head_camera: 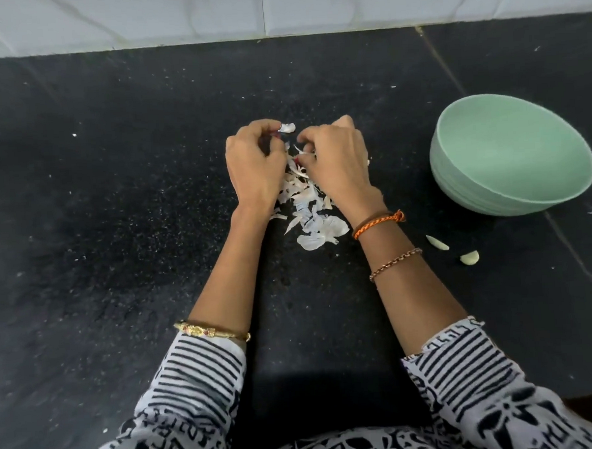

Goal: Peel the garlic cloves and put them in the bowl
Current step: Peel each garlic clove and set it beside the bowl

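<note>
No legible text, label, brand, number or sign is found in the head view; the bowl (510,154) carries no marking that can be read; the dark worktop (115,199) and the pale tiles (174,14) behind it bear no lettering; the black-and-white sleeves (193,377) show stripes and an abstract printed pattern, some shapes of which resemble letters but none reads as a word; the bangle (211,331) and the wrist bands (378,221) show no readable engraving at this sharpness.
</note>
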